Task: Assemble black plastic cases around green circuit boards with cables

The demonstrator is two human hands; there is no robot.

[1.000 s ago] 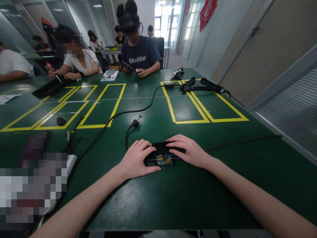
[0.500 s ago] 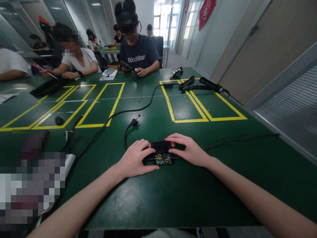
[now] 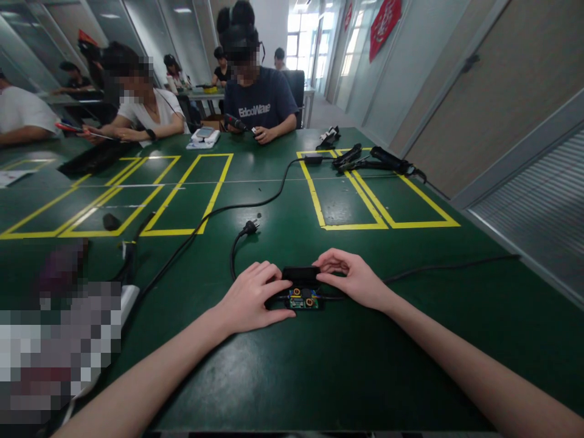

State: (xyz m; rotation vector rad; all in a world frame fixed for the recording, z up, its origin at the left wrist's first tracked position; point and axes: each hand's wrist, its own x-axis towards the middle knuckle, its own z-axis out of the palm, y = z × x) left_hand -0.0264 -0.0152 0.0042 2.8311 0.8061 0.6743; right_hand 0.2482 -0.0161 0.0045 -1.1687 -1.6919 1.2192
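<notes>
Between my hands lies an opened black power adapter case, with a green circuit board (image 3: 301,300) showing copper-wound coils in its lower half. The black case cover (image 3: 301,275) stands tilted behind the board. My right hand (image 3: 356,280) pinches the cover's right end between thumb and fingers. Around the left end of the case curls my left hand (image 3: 250,298), fingertips at the cover's left edge and thumb by the front of the lower half. A black cable (image 3: 433,267) runs from the case's right side; another on the left is partly hidden by my hand.
A power plug (image 3: 250,227) lies beyond my left hand. Another black cord (image 3: 219,210) crosses the green table. Black tool-like items (image 3: 387,159) lie at the far right by yellow tape outlines. A person (image 3: 260,97) sits opposite with a screwdriver-like tool. Blurred items occupy the left.
The cover has tipped more upright and shows a narrower face. My right hand's fingers have shifted slightly at its edge. The view has moved slightly; my left hand keeps its place at the case.
</notes>
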